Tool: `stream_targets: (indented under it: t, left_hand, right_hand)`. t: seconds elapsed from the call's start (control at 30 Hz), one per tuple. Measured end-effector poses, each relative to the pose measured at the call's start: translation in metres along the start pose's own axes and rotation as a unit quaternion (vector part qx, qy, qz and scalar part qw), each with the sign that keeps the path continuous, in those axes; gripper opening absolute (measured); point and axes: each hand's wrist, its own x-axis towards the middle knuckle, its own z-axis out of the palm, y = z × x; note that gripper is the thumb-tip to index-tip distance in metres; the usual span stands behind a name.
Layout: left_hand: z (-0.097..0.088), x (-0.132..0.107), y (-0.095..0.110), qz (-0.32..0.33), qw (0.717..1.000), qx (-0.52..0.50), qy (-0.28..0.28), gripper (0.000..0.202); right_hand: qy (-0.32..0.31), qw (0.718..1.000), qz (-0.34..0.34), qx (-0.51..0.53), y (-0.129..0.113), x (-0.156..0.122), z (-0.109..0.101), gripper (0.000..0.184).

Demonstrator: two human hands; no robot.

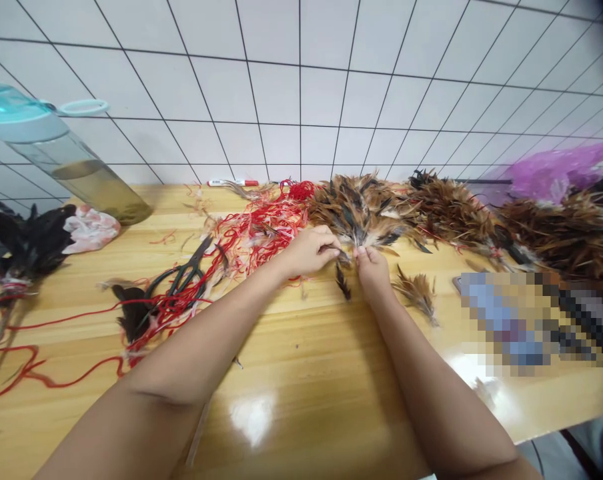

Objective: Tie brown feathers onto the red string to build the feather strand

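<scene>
In the head view, a fan of brown and black feathers lies spread on the wooden table, its pale quill ends toward me. My right hand pinches those quill ends between thumb and fingers. Just left of it, my left hand has its fingers curled together, with a small dark feather tip showing at the fingertips. One loose dark feather rests below the hands. To the right lies a small tuft of brown feathers. A tangle of red string spreads to the left of the fan.
Dark scissors lie among red strings at left, beside a black feather bundle on a stick. Farther back stand a water bottle and a marker near the tiled wall. Brown feather bundles and a purple bag are at right.
</scene>
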Motion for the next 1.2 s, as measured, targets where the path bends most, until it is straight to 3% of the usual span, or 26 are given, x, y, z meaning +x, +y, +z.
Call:
stream_targets:
  t: [0.17,0.3,0.47,0.63,0.77,0.87,0.93,1.0,1.1,1.2]
  left_hand:
    - [0.002,-0.001,-0.002,0.026,0.997,0.068,-0.006,0.020]
    - [0.003,-0.001,-0.003,0.026,0.992,0.121,-0.014,0.023]
    - [0.001,0.001,-0.001,0.023,0.995,0.095,-0.037,0.021]
    - [0.000,0.000,-0.015,-0.010,0.988,0.145,-0.052,0.022]
    - [-0.006,-0.004,-0.017,-0.038,0.975,0.217,0.030,0.028]
    - [-0.009,-0.005,-0.005,-0.011,0.966,0.243,0.093,0.029]
    - [-0.009,-0.004,0.004,0.016,0.975,0.213,0.058,0.025]
    - [-0.008,-0.003,0.011,0.018,0.984,0.173,-0.028,0.020]
    - [-0.007,-0.004,0.024,-0.043,0.975,0.150,-0.162,0.013]
    - [-0.005,-0.007,0.042,-0.108,0.960,0.154,-0.208,0.019]
  right_hand:
    - [0.021,0.988,-0.044,-0.147,-0.007,-0.005,0.000,0.025]
    - [0.029,0.984,-0.045,-0.172,-0.010,-0.005,-0.001,0.025]
    - [-0.003,0.991,-0.024,-0.133,-0.004,-0.004,-0.001,0.026]
    - [0.006,0.998,0.014,-0.066,-0.002,-0.002,0.000,0.024]
    - [0.012,0.992,0.109,0.068,-0.009,0.001,-0.004,0.025]
    - [0.006,0.977,0.143,0.159,-0.016,0.004,-0.008,0.021]
    - [0.011,0.967,0.150,0.204,-0.019,0.004,-0.010,0.020]
    - [0.017,0.960,0.155,0.231,-0.021,0.005,-0.011,0.020]
    - [0.023,0.959,0.156,0.237,-0.021,0.005,-0.012,0.019]
    - [0.025,0.965,0.144,0.218,-0.019,0.005,-0.011,0.021]
